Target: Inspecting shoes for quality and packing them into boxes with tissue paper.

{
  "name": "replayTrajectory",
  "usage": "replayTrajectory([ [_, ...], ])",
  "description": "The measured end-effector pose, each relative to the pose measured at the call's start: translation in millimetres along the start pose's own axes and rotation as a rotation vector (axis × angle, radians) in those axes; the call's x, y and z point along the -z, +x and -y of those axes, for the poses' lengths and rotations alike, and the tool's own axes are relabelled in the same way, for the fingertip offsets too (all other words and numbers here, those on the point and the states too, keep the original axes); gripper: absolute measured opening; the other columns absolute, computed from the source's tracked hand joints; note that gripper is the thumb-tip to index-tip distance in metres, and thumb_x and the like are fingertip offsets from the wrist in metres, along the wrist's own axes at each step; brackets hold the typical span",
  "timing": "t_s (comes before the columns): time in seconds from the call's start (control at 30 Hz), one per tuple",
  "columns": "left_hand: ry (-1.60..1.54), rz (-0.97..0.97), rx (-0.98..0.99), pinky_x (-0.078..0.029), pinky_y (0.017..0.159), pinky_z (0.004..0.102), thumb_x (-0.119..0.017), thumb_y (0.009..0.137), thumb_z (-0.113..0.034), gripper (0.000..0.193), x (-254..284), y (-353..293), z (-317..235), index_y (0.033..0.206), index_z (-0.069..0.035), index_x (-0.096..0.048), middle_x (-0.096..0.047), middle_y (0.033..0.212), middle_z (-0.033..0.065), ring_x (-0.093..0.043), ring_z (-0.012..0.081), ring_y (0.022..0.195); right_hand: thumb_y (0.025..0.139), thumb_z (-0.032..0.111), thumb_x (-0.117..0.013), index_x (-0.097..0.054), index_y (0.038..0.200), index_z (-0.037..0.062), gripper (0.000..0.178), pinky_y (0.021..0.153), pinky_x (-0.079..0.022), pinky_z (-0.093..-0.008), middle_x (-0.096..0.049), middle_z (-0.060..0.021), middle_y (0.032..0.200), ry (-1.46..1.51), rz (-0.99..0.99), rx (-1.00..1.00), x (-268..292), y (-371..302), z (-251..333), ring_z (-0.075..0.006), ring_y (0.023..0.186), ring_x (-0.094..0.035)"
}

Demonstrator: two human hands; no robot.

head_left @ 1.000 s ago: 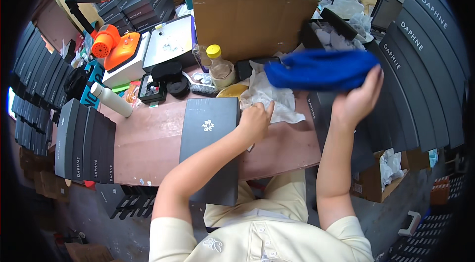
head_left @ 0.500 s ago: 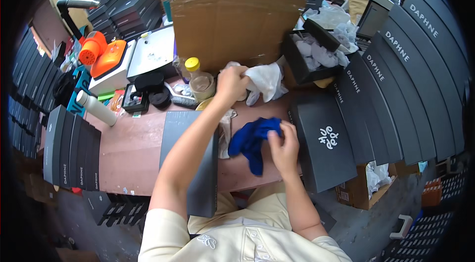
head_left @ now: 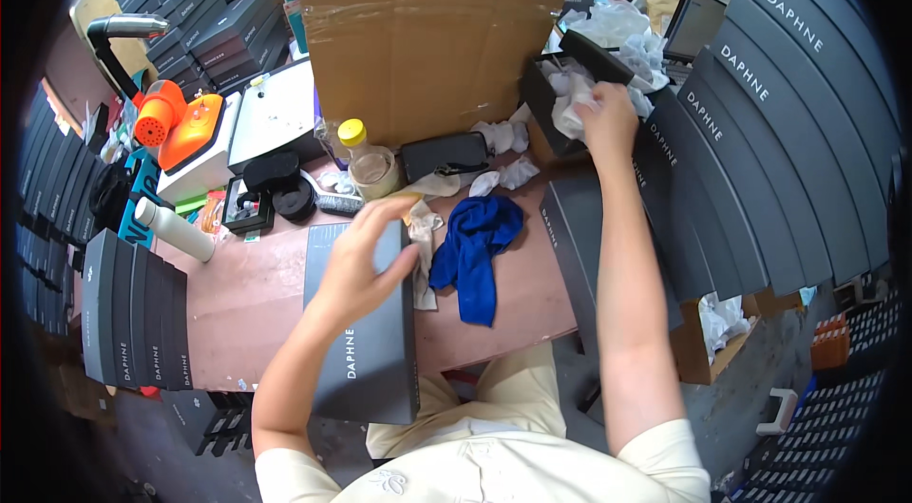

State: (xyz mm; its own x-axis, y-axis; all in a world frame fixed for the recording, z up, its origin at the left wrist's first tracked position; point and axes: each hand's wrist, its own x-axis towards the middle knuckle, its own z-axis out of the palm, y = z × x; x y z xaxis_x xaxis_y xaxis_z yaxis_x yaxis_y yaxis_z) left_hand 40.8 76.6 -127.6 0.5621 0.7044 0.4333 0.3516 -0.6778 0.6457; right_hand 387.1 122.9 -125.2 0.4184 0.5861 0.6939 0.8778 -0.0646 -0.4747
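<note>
My right hand [head_left: 611,126] reaches far right to an open black box [head_left: 543,112] filled with crumpled white tissue paper. Its fingers are closed on a wad of tissue paper [head_left: 570,113] at the box's opening. My left hand [head_left: 364,261] hovers over a closed dark grey shoebox [head_left: 366,360], thumb and fingers apart, holding nothing. Right of it, a rumpled blue cloth [head_left: 475,251] lies on the table beside a strip of beige cloth [head_left: 424,256].
Tall stacks of dark shoeboxes [head_left: 750,151] rise on the right; others [head_left: 138,313] stand at left. Behind the cloths are a yellow-capped bottle [head_left: 373,170] and a black case [head_left: 445,157]. A white flask [head_left: 176,229] and an orange device [head_left: 193,132] occupy the left side. Brown cardboard [head_left: 427,56] stands behind.
My right hand has let go of the blue cloth and moved to the box of tissue paper. My left hand, now without the white wad, has drawn back toward me over the shoebox.
</note>
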Motion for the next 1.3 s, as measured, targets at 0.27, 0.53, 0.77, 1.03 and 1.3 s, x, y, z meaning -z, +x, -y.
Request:
replayTrajectory([
  [0.27, 0.119, -0.248, 0.655, -0.043, 0.088, 0.0337, -0.060, 0.082, -0.009, 0.033, 65.4, -158.2, 36.3, 0.113, 0.002, -0.056, -0.059, 0.107, 0.0153, -0.056, 0.0262, 0.104, 0.083, 0.025, -0.056, -0.060, 0.100, -0.0028, 0.033, 0.087, -0.040, -0.0479, -0.059, -0.0190, 0.102, -0.364, 0.278, 0.342, -23.2, -2.1, -16.6, -0.0376, 0.098, -0.054],
  [0.53, -0.540, -0.317, 1.031, -0.041, 0.092, 0.0297, -0.056, 0.089, -0.013, 0.041, 37.8, -220.1, 42.5, 0.123, 0.009, -0.050, -0.058, 0.117, 0.0143, -0.054, 0.0177, 0.106, 0.083, 0.031, -0.060, -0.052, 0.116, 0.0006, 0.046, 0.088, -0.038, -0.0456, -0.053, -0.0210, 0.118, -0.563, 0.374, 0.278, -18.7, -4.2, 2.5, -0.0367, 0.102, -0.054],
  [0.77, -0.624, -0.416, 0.996, -0.045, 0.085, 0.0258, -0.055, 0.089, -0.009, 0.035, 28.9, -223.3, 53.1, 0.119, 0.009, -0.053, -0.063, 0.106, 0.0130, -0.058, 0.0145, 0.094, 0.069, 0.011, -0.061, -0.062, 0.092, 0.0085, 0.024, 0.077, -0.048, -0.0395, -0.058, -0.0100, 0.099, 0.048, 0.479, 0.293, -30.8, -115.3, 102.3, -0.0306, 0.096, -0.054],
  [1.03, -0.407, -0.340, 0.890, -0.042, 0.086, 0.0253, -0.058, 0.087, -0.008, 0.035, 21.2, -229.6, 52.1, 0.118, 0.008, -0.055, -0.063, 0.106, 0.0108, -0.057, 0.0136, 0.094, 0.072, 0.008, -0.059, -0.065, 0.079, 0.0059, 0.010, 0.069, -0.050, -0.0436, -0.064, -0.0177, 0.080, 0.356, 0.909, 0.250, -136.1, -181.9, 80.3, -0.0355, 0.080, -0.062],
  [1.3, -0.440, -0.327, 0.915, -0.044, 0.077, 0.0241, -0.062, 0.085, -0.009, 0.038, 20.0, -225.0, 52.3, 0.119, 0.006, -0.055, -0.058, 0.100, 0.0065, -0.055, 0.0107, 0.087, 0.087, -0.001, -0.051, -0.057, 0.090, -0.0004, 0.007, 0.055, -0.051, -0.0220, -0.063, -0.0076, 0.076, 0.921, -0.041, -0.359, -49.7, -53.3, 57.4, -0.0136, 0.066, -0.065],
])
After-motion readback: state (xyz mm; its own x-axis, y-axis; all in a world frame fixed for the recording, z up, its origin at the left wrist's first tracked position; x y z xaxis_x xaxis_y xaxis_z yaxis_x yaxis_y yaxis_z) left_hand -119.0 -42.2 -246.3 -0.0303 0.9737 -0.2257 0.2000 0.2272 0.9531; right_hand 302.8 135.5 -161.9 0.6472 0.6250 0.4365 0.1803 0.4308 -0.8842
